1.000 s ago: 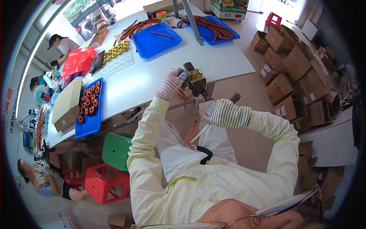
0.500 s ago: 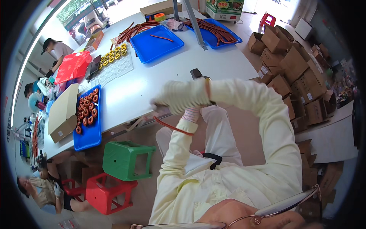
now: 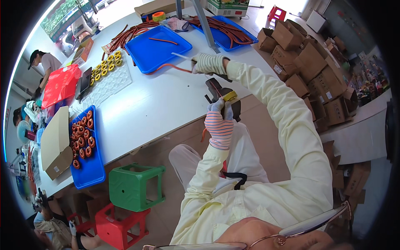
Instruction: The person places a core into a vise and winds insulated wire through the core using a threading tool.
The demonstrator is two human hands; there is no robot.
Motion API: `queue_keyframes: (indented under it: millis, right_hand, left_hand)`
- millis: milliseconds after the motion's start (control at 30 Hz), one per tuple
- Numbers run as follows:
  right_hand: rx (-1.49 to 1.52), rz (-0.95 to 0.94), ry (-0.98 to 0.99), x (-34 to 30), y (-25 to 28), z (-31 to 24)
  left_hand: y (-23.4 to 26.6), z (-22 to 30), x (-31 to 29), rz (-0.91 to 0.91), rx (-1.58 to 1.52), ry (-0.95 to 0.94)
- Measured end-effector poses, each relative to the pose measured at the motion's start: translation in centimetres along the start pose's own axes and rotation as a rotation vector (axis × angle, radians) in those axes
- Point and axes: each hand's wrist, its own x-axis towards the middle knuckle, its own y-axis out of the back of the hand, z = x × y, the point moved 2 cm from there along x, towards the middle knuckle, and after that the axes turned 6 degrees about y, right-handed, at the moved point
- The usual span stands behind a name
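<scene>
Black device partly behind left hand

one white stick, three blue trays, one green stool

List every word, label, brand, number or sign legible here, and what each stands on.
No wording is clear enough to quote.
Red package: faintly marked, too small.
Brown boxes: printed and labelled, too small.
Tan carton: labelled, too small.
Green-and-white carton: printed, too small.
</scene>
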Motion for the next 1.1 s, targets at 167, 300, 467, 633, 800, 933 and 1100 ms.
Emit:
queue_keyframes:
  millis: [167,300,467,633,800,933,1100]
  right_hand:
    - [0.116,0.121,-0.114,-2.2,1.4,2.9]
    - [0.207,0.133,-0.088,-2.3,1.5,2.3]
    - [0.209,0.236,-0.158,-3.5,1.7,2.9]
    - [0.421,0.396,-0.019,-11.9,1.8,2.2]
    - [0.628,0.282,0.050,-27.0,-2.7,2.0]
    - [0.859,0.070,0.004,-29.8,-4.8,0.5]
    - [1.047,0.108,0.009,-26.7,-5.3,1.1]
  left_hand:
    - [0.0,0.7,0.1,0.017,0.111,0.006]
    - [0.3,0.5,0.5,0.083,0.155,-0.139]
    - [-0.1,-0.9,0.5,-0.080,0.119,-0.061]
    - [0.6,-0.8,0.9,-0.072,0.146,-0.154]
    - [0.2,-0.7,0.6,-0.050,0.047,-0.116]
    - [0.1,-0.3,0.5,-0.004,-0.019,-0.148]
    - [-0.3,-0.8,0.3,0.004,-0.081,-0.153]
